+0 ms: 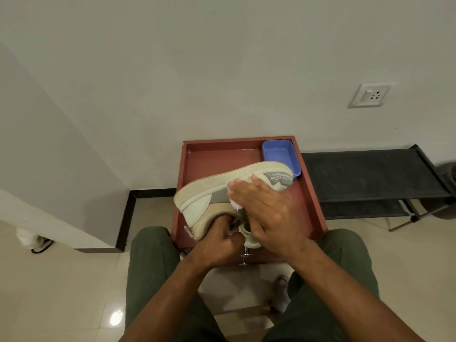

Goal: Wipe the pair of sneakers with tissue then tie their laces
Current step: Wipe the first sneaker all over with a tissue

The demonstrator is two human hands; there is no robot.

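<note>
a: how far along is it?

b: by my read, early. the right hand point(267, 213) lies flat, fingers straight, pressing a white tissue point(234, 204) against the side of a cream and grey sneaker point(222, 191). the left hand point(219, 239) is curled into the shoe's opening, gripping it and holding it tipped on its side above the near half of the tabletop point(309, 201)

a: so the wiping is underway?

b: on this shoe, yes. i can't tell how much of it is clean. no tied laces show, so that step looks undone

a: and the second sneaker?

b: a pale shoe-like thing point(281, 294) sits on the floor between the knees; it may be the other one, but it's too hidden to say

a: the surroundings?

b: the tabletop is red-brown with a raised rim. a blue tray point(281, 154) sits in its far right corner. beyond it, a plain wall with a socket point(370, 95), a low black rack point(365, 178) to the right, glossy cream floor tiles
</note>
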